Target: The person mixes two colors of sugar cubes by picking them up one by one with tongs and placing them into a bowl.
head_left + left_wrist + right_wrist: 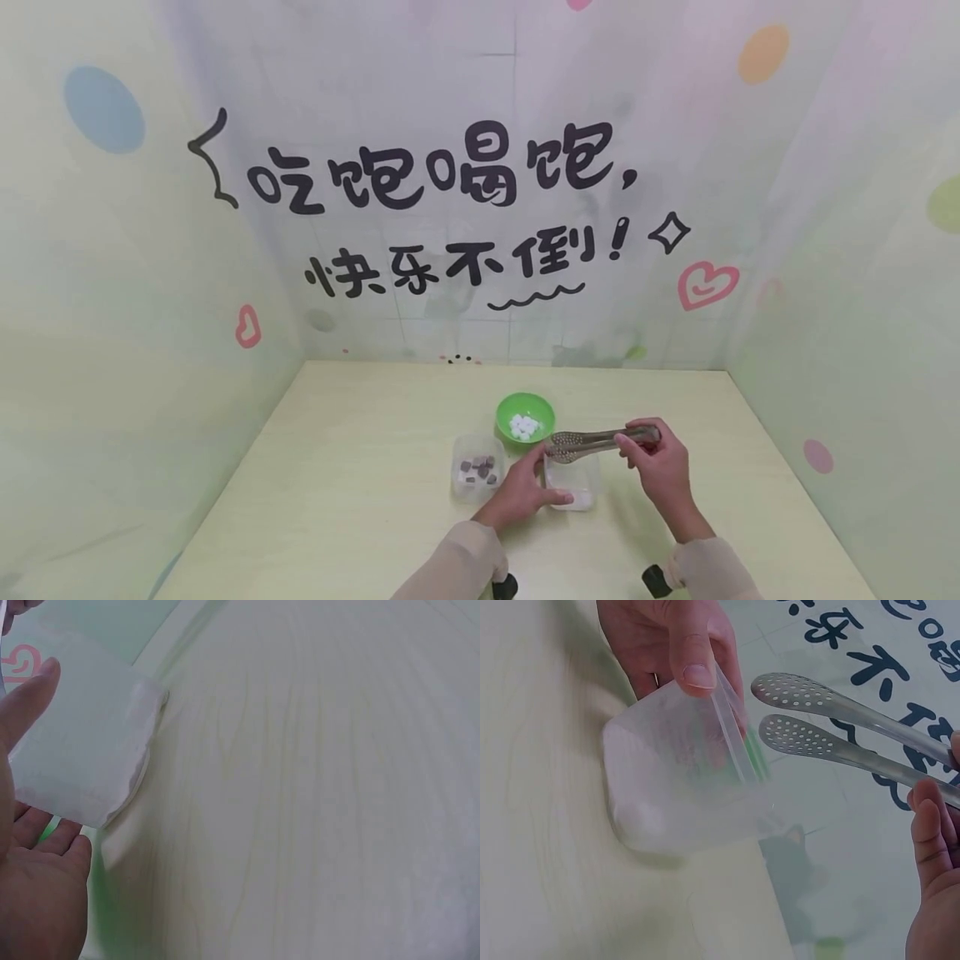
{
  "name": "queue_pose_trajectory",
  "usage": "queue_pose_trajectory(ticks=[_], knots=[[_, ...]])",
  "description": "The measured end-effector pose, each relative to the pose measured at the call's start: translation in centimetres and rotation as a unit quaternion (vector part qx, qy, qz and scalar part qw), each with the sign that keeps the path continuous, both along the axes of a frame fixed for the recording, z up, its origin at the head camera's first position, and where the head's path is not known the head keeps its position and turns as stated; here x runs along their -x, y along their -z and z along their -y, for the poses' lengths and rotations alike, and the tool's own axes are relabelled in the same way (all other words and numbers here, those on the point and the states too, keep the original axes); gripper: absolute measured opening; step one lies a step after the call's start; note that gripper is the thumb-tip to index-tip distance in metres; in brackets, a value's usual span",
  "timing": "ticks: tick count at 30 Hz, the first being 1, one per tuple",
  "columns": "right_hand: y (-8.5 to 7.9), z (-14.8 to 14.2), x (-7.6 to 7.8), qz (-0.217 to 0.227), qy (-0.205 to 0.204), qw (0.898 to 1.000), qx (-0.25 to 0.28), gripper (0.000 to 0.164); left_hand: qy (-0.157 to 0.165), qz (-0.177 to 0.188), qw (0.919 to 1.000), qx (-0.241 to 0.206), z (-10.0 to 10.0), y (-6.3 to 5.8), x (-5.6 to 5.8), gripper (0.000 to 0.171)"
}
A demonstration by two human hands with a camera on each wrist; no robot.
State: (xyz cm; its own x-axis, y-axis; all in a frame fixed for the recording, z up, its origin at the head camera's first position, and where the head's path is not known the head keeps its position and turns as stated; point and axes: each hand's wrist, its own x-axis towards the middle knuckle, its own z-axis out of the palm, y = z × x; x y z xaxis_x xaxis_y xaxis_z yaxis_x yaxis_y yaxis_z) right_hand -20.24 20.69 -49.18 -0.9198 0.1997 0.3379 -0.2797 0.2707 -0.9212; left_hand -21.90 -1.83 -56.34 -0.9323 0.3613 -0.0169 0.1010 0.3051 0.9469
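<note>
My left hand (519,493) grips a translucent plastic container (576,477), thumb on the near side and fingers round the far side. The right wrist view shows the thumb pressed on the container's wall (652,765) near its rim. In the left wrist view the container covers part of the fingers. My right hand (663,468) holds metal tongs (600,437) by their rear end. The tongs' two perforated heads (795,694) stand a little apart with nothing between them, above the container's rim.
A green bowl (504,407) with several small white pieces stands behind the left hand. To its near left is another clear container (459,492) holding several brownish cubes. The wooden table (337,467) meets printed walls (480,333) at the back and sides.
</note>
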Motion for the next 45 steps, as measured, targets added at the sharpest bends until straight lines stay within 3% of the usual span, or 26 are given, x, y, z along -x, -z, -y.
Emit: queue_pose_trajectory(ticks=[6, 22, 26, 36, 45], knots=[[0.6, -0.6, -0.5, -0.013, -0.016, 1.000, -0.005, 0.022, 0.012, 0.000, 0.9997, -0.020, -0.1, -0.3, 0.0, 0.095], [1.1, -1.4, -1.8, -0.014, -0.007, 0.994, -0.111, 0.024, 0.005, 0.002, 0.9999, -0.013, -0.3, 0.0, -0.3, 0.097], [1.0, -1.6, -1.5, -0.034, -0.014, 0.989, -0.145, 0.023, 0.002, 0.002, 1.0000, -0.007, -0.2, 0.0, -0.2, 0.096], [0.7, -1.6, -0.9, -0.030, -0.048, 0.975, -0.214, 0.023, 0.003, -0.002, 1.0000, -0.006, -0.2, 0.1, 0.0, 0.094], [0.3, -1.3, -0.6, 0.007, -0.053, 0.963, -0.265, 0.023, -0.001, 0.001, 1.0000, 0.002, -0.1, -0.1, 0.0, 0.093]])
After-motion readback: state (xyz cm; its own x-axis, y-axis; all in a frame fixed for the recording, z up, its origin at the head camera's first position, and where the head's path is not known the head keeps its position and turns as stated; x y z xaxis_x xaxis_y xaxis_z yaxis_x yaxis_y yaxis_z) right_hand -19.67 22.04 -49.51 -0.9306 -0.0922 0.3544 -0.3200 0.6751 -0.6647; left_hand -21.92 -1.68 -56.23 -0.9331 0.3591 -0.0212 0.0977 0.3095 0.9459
